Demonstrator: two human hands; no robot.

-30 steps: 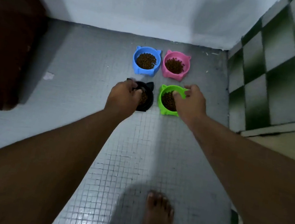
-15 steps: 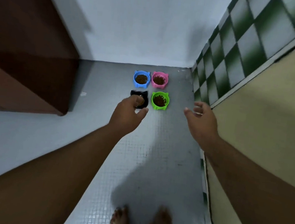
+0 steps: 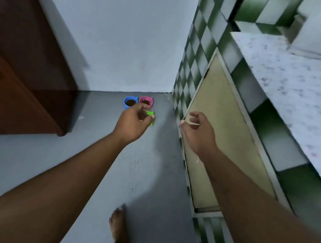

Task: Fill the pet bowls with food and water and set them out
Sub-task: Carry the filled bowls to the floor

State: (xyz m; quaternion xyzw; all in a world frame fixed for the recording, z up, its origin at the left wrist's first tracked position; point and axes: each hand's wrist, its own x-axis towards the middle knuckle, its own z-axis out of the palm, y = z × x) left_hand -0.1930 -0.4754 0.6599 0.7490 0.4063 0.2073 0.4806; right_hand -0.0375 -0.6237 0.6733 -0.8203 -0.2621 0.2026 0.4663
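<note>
Grey floor (image 3: pixel 20 154) corner: blue bowl (image 3: pixel 130 102), pink bowl (image 3: pixel 146 101) hold kibble, green bowl (image 3: pixel 151 115) half-hidden; left hand (image 3: pixel 133 122), right hand (image 3: pixel 197 130) loosely curled, empty; water apparently outstanding.

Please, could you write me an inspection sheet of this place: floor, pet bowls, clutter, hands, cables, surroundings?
Surface: grey tiled floor; the bowls stand in its far corner.
Job's things: blue bowl and pink bowl stand side by side, both with brown kibble. The green bowl is mostly hidden behind the left hand, so its contents cannot be told. No water seen.
Clutter: small white scrap on the floor near the cabinet.
Hands: left hand and right hand have loosely curled fingers and hold nothing.
Cables: nothing seen.
Surroundings: brown cabinet on the left; checked tiles, beige panel and speckled counter on the right; a bare foot below.
</note>
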